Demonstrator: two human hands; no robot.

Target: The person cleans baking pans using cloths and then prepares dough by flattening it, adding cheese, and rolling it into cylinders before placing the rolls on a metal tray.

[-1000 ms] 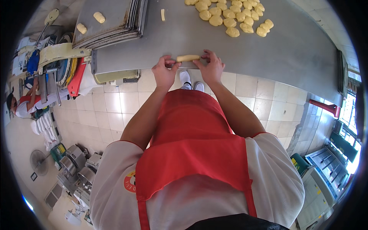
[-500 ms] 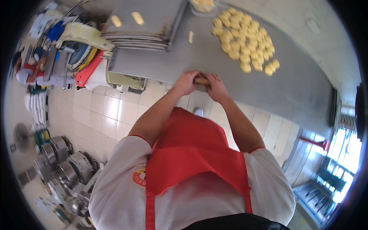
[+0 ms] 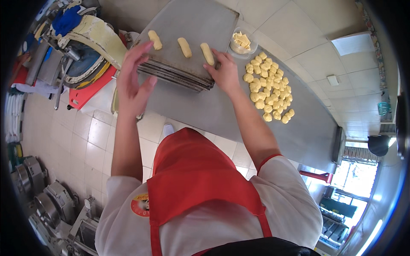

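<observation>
A third dough roll (image 3: 207,54), short and pale yellow, lies at the right side of the top baking tray (image 3: 194,25). My right hand (image 3: 224,71) is at its near end, thumb at the tip and fingers along its right side. Two more dough rolls, one in the middle (image 3: 184,47) and one at the left (image 3: 155,40), lie spaced apart on the same tray. My left hand (image 3: 134,83) is raised at the tray's left near corner, fingers apart, with nothing in it.
More trays (image 3: 175,76) are stacked beneath the top one. To the right, many dough balls (image 3: 270,87) cover part of the metal table (image 3: 307,123). A clear bowl (image 3: 242,42) of pale yellow strips stands behind them. A machine with a red panel (image 3: 92,88) stands at left.
Both hands have left the table's near edge, where they were closed around a piece of dough. They are now at the tray, which holds a third roll. The view has swung left.
</observation>
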